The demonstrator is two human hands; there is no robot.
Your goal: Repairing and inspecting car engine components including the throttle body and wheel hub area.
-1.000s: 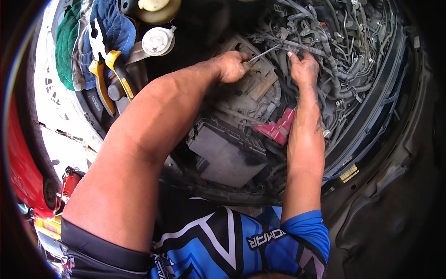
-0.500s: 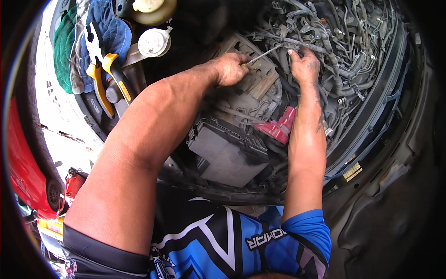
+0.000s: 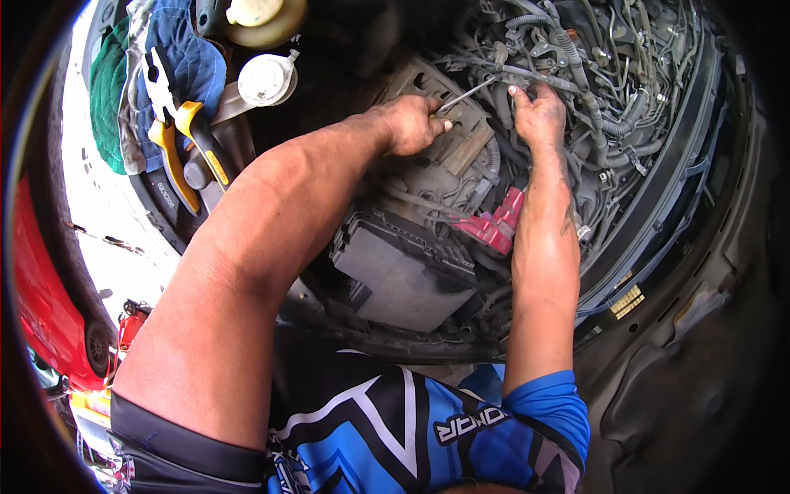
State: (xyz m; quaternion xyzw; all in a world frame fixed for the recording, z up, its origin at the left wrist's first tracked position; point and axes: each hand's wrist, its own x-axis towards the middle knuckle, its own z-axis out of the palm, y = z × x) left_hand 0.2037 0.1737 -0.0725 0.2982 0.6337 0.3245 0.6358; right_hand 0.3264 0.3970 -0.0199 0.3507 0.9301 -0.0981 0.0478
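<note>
The left hand (image 3: 414,125) is curled closed around the mostly hidden handle of a screwdriver-like tool (image 3: 467,95), whose slim metal shaft spans much of the gap between the hands, its tip ending near the right thumb. The right hand (image 3: 540,117) is partly curled at the wiring harness (image 3: 564,83), thumb out; its fingertips are hidden, so I cannot tell whether it grips anything. The left fist is over the edge of a slotted tan bracket (image 3: 451,136), with a dark hollow opening beyond it. A red plastic cover (image 3: 498,226) sits just beside the right forearm, crowding its inner side. Nearer the body, between the forearms, is a grey-lidded box (image 3: 403,276). Yellow-handled pliers (image 3: 185,123) lie well left of the left hand.
</note>
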